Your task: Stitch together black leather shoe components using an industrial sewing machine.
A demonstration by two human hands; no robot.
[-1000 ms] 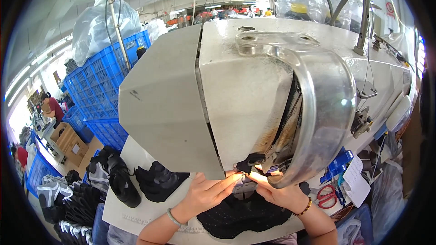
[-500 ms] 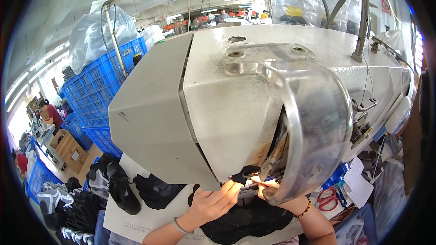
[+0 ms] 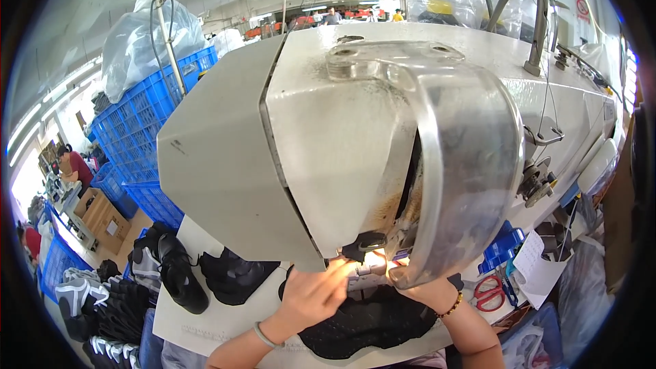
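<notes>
A large off-white sewing machine head [image 3: 328,157] fills the middle of the view. Beneath its front end lies a black shoe upper [image 3: 369,321], flat on the white table. My left hand [image 3: 318,294] has its fingers bent together over the upper's left edge, tips by the lit sewing area and partly hidden under the head. My right hand [image 3: 432,292] comes in from the other side; its fingers are behind the clear curved guard [image 3: 471,164] and cannot be made out. A small black clip-like part [image 3: 363,246] sits just above the fingertips.
Left on the table are another black upper [image 3: 238,277] and a black shoe [image 3: 181,277]. Stacked shoe parts [image 3: 102,301] and blue crates [image 3: 137,123] stand beyond. At right lie red-handled scissors [image 3: 488,294] and a paper sheet [image 3: 536,266]. A co-worker [image 3: 76,164] is far left.
The view has tilted slightly, so the machine sits higher in the picture. My right fingers, partly seen before, are now more hidden. My left hand stays close to the sewing area.
</notes>
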